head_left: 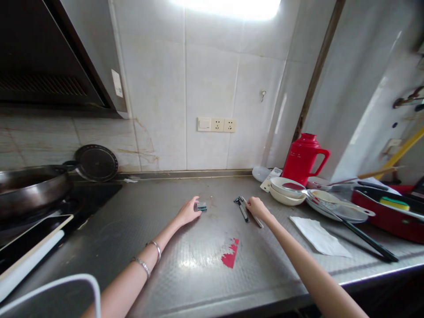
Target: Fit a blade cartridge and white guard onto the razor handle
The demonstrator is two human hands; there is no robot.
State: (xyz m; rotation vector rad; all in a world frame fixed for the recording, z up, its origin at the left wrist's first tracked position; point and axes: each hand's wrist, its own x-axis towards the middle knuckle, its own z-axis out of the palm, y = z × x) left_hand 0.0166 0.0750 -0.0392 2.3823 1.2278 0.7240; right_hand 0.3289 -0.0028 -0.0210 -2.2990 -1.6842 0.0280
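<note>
My left hand [189, 212] rests low over the metal counter, thumb and fingers closed around the edge of a small teal-and-clear box [202, 206]. To the right, my right hand [259, 207] has its fingers curled onto a slim silver tool [257, 221], which lies slantwise and is partly covered by them. Just left of that tool is a razor-like tool [243, 210] with a black and silver handle, flat on the counter. A torn, jagged red piece [231, 254] lies nearer to me, between my forearms.
At left stand a pan [33, 187] on the cooktop and a phone-like device [33, 243] with a white cable [66, 279]. At right are stacked bowls [286, 199], a red thermos [300, 161], a white tissue [318, 236], a black stick [367, 243] and a red pot [380, 218].
</note>
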